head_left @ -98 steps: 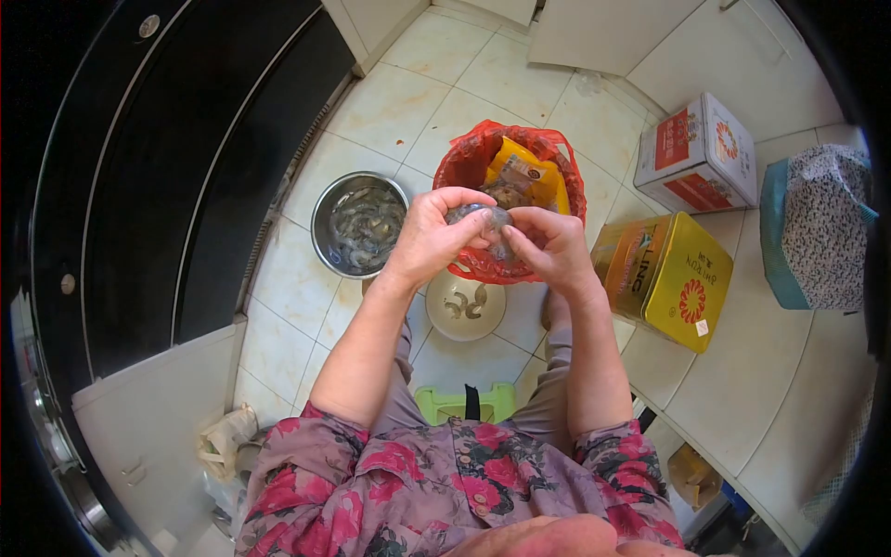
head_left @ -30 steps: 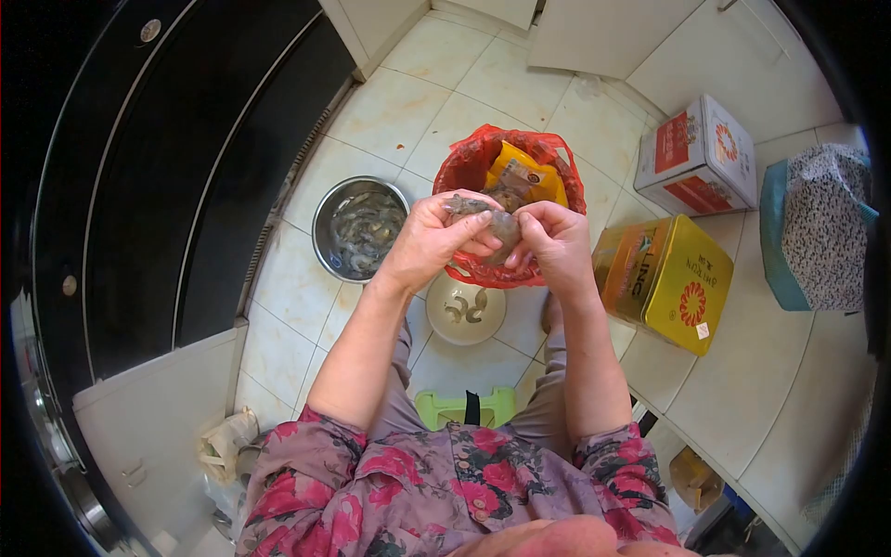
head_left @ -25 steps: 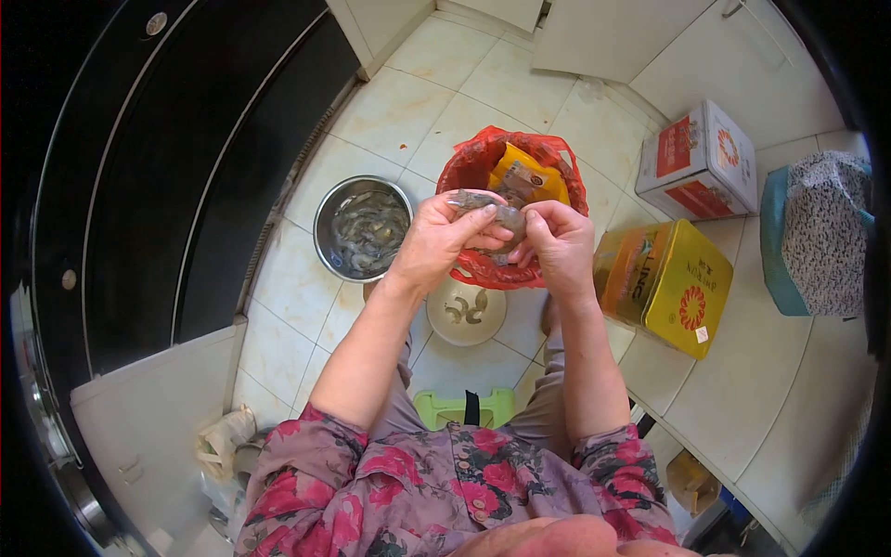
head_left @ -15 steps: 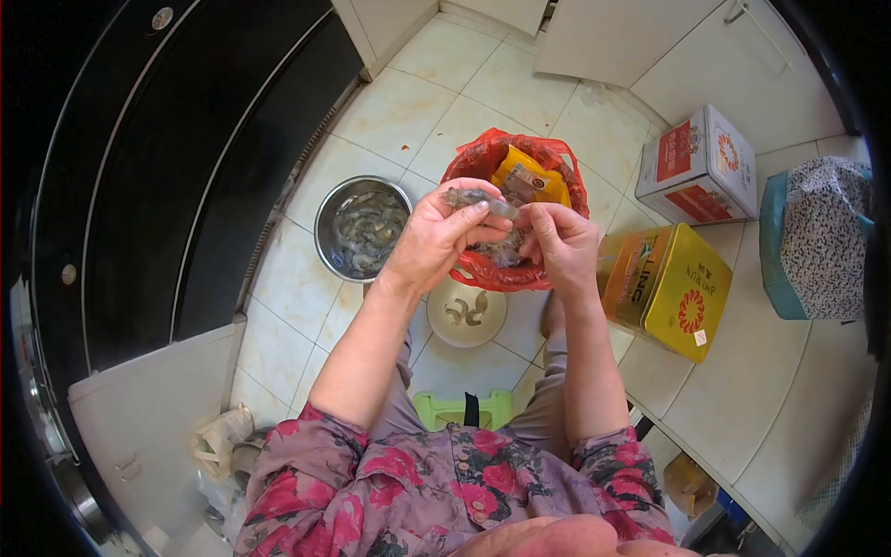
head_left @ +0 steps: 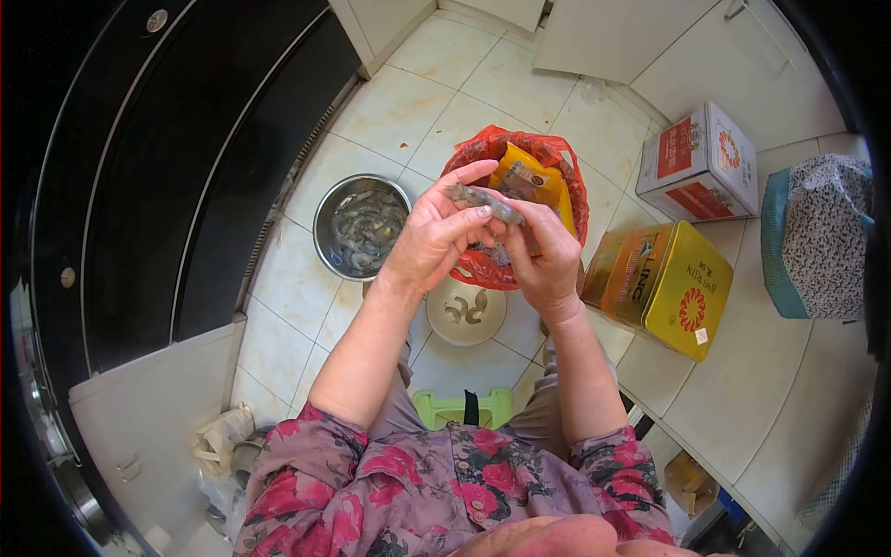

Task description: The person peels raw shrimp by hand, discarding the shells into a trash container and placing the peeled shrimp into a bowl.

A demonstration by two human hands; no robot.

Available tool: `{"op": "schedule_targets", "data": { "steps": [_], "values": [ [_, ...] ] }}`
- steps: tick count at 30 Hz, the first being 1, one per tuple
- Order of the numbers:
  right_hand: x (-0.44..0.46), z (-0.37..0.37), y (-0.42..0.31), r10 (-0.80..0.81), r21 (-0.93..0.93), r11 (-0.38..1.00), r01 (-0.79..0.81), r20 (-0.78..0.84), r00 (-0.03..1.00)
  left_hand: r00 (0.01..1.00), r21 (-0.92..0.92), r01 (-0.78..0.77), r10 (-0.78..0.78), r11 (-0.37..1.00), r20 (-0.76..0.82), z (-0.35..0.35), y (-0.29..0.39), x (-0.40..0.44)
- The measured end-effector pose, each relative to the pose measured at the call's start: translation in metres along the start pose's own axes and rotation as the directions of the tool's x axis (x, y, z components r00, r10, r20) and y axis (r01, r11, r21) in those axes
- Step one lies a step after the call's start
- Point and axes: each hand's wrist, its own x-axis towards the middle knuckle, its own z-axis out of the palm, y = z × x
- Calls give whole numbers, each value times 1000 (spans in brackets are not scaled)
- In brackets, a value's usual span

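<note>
A grey shrimp [head_left: 475, 198] lies across the fingers of my left hand [head_left: 436, 227], whose thumb presses on it. My right hand [head_left: 546, 251] pinches the shrimp's right end. Both hands are over a bin lined with a red plastic bag [head_left: 575, 176], which holds a yellow packet [head_left: 543, 178] and greyish scraps. Left of my hands, a steel bowl [head_left: 322, 232] on the floor holds many grey shrimp in it. Below the bin stands a cream bowl [head_left: 467, 334] with several peeled-looking shrimp at its bottom.
At the right are a yellow tin [head_left: 691, 288], a red and white box [head_left: 696, 167] and a patterned bag with teal edges [head_left: 821, 237]. Between my legs is a green stool [head_left: 501, 406]. Black drawers [head_left: 213, 167] line the left side, above a white cabinet door [head_left: 158, 399].
The shrimp is now stretched out between my hands rather than bunched up. My right hand has moved left and turned inward against its end, and my left index finger has lifted.
</note>
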Motion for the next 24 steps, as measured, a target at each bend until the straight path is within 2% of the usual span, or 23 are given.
{"op": "schedule_targets", "data": {
  "steps": [2, 3, 5, 6, 8, 9, 11, 12, 14, 15, 17, 18, 19, 20, 21, 22, 24],
  "values": [
    [-4, -1, 0, 132, 33, 991, -132, 5, 991, 998, 16, -26, 27, 1000, -63, 7, -1, -1],
    [-4, -1, 1, 134, 32, 991, -134, 4, 991, 998, 16, -24, 25, 1000, -63, 10, -3, -1],
    [-5, -1, 4, 160, 61, 986, -157, -36, 987, 956, 167, 3, 46, 986, -291, 14, -7, -1],
    [-7, 0, 5, 160, 61, 986, -158, -36, 986, 956, 167, 4, 46, 986, -291, 12, -8, 0],
    [-10, 3, 8, 344, 217, 921, -323, -65, 937, 882, 395, 72, 127, 916, -453, 7, -11, 3],
    [-9, 3, 7, 344, 217, 921, -323, -66, 937, 883, 396, 72, 127, 916, -452, 5, -11, 4],
    [-6, 1, 4, 504, 361, 805, -471, 3, 864, 877, 697, -6, 339, 717, -341, 2, -10, 3],
    [-6, 0, 3, 504, 360, 805, -471, 3, 864, 877, 697, -6, 339, 718, -342, 2, -9, 2],
    [-5, -3, 2, 530, 375, 759, -533, 122, 839, 947, 856, -139, 320, 498, -32, 3, -7, -2],
    [-5, -4, 3, 530, 374, 758, -534, 124, 839, 947, 856, -138, 320, 499, -34, 3, -10, -3],
    [-6, -5, 4, 508, 364, 748, -555, 224, 832, 990, 740, -84, 140, 667, -14, 2, -17, -4],
    [-5, -5, 3, 507, 364, 748, -555, 226, 832, 995, 812, -15, 90, 583, -46, 7, -8, -6],
    [-4, -5, 2, 531, 416, 692, -590, 261, 807, 995, 813, -15, 92, 583, -47, 5, -7, -6],
    [-3, -7, 1, 552, 463, 631, -622, 296, 780, 995, 765, 5, 74, 644, -68, 1, -8, -5],
    [-2, -8, 1, 551, 463, 632, -622, 296, 780, 995, 712, 25, 54, 701, -88, 0, -7, -4],
    [-1, -9, 1, 558, 485, 607, -629, 302, 772, 994, 712, 25, 55, 702, -89, 0, -6, -4],
    [0, -9, 1, 565, 507, 581, -636, 311, 764, 991, 529, 81, -14, 845, -130, 0, -2, -5]
  ]
}}
